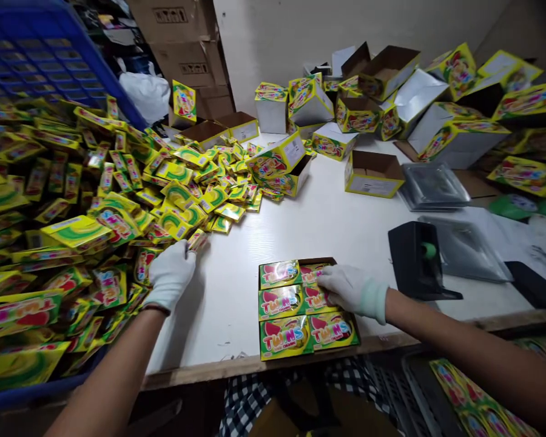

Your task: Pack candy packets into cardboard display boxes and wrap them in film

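My left hand (171, 274), in a white glove, is at the edge of the heap of small packets, its fingers closed on a small yellow-green packet (197, 240). In front of me a shallow display box (297, 261) lies on the table, filled with rows of small packets (279, 302) printed TWINS with a watermelon picture. My right hand (351, 291), gloved too, reaches over the box's right side. Its bent fingers are on a packet (313, 274) in the upper right of the box; the palm side is hidden.
A blue crate (59, 57) spills a large heap of packets (118, 224) over the left. Opened display cartons (373, 173) crowd the back and right. A black tape dispenser (416, 258) and clear plastic sheets (471, 249) lie right. Below the table edge are more filled boxes (477, 400).
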The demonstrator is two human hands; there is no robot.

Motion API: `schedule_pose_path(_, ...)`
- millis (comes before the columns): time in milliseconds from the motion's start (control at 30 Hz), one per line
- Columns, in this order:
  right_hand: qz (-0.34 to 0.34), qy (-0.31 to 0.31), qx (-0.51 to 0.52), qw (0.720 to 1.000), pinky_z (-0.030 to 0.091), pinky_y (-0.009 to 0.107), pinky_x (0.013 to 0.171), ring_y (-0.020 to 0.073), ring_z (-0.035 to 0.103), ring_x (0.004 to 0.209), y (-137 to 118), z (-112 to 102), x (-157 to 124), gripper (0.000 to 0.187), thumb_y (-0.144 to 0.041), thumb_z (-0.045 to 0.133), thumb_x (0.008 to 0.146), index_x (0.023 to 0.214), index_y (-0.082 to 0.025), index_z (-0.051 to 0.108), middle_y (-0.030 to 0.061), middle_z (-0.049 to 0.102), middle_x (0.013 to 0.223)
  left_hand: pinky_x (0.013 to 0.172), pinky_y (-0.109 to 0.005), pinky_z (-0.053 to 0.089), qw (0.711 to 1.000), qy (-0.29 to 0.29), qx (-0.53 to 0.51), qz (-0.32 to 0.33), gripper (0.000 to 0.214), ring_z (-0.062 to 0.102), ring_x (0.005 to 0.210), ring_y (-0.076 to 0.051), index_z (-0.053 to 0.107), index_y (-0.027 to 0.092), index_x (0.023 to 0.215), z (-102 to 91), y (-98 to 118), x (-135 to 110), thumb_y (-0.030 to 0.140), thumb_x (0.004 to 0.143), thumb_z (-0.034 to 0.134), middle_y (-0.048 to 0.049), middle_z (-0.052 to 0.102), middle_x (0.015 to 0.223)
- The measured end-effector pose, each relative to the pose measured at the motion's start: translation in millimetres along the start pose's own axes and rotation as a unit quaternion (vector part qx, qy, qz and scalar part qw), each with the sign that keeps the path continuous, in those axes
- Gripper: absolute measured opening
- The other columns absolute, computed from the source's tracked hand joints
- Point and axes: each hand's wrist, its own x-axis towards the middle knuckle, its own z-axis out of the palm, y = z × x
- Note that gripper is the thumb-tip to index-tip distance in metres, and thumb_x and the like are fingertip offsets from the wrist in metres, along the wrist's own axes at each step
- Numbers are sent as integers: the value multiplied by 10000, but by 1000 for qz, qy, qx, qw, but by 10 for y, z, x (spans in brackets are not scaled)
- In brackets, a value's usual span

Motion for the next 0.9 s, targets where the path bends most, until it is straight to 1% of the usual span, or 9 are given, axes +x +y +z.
schedule_pose_path(67,-5,72,85,994,446,350,831,243,599,950,38,-61,-30,228,-228,570,867,1050,-126,657,123,644,1038,853,-393,490,982,-19,-187,-13,397,638,998,-302,627,143,1117,-132,164,-150,386,837,485,-137,683,1096)
schedule_pose_path(133,11,174,198,965,457,362,884,234,603,992,-7,-105,-17,269,-282,527,912,1108,-137,641,120,654,1065,892,-353,512,908,-60,-414,28,413,636,1024,-253,620,151,1136,-279,477,-410,392,809,549,-92,689,1122)
schedule_pose_path(233,1,227,428,875,491,360,911,222,618,1057,-174,-126,85,431,-401,564,907,1262,-157,549,126,636,1204,903,-369,539,784,-134,-598,98,416,644,1022,-233,619,124,1121,-442,1124,-910,408,817,612,-96,690,1110)
schedule_pose_path(300,-36,217,538,814,505,355,916,213,622,1077,-227,-134,151,498,-434,572,899,1304,-157,486,132,615,1255,904,-368,545,756,-157,-621,133,363,661,1000,-215,622,126,1127,-469,1494,-1193,367,856,597,-99,693,1118)
schedule_pose_path(333,-56,215,559,799,502,354,927,210,618,1087,-204,-145,166,486,-431,557,906,1298,-155,476,133,611,1259,907,-369,547,760,-150,-615,147,351,664,1006,-211,618,134,1146,-457,1617,-1293,363,885,572,-101,689,1135)
schedule_pose_path(400,-75,225,530,814,499,347,914,196,618,1056,-54,-185,155,444,-389,522,920,1291,-154,460,119,634,1193,944,-387,531,807,-96,-552,190,371,651,1060,-219,593,144,1218,-401,1729,-1400,362,922,539,-114,666,1197)
schedule_pose_path(533,-26,189,300,935,468,303,733,163,589,781,370,-308,91,397,-260,527,887,1263,-141,475,58,663,926,1096,-550,364,897,32,-288,334,477,465,1313,-330,486,113,1371,-254,1640,-1381,323,944,494,-163,542,1384)
schedule_pose_path(667,19,70,91,993,409,290,735,195,591,863,439,-403,228,298,-185,558,844,1133,-157,624,82,670,1014,1075,-583,327,914,34,-156,374,413,429,1311,-360,517,88,1313,-131,1559,-1362,291,963,432,-178,536,1372)
schedule_pose_path(900,10,23,-37,999,393,282,740,210,598,944,242,-377,447,241,-155,529,878,1061,-164,687,95,642,1092,1115,-555,296,914,36,-174,365,352,401,1338,-328,537,109,1255,-70,1559,-1388,282,969,426,-169,534,1365)
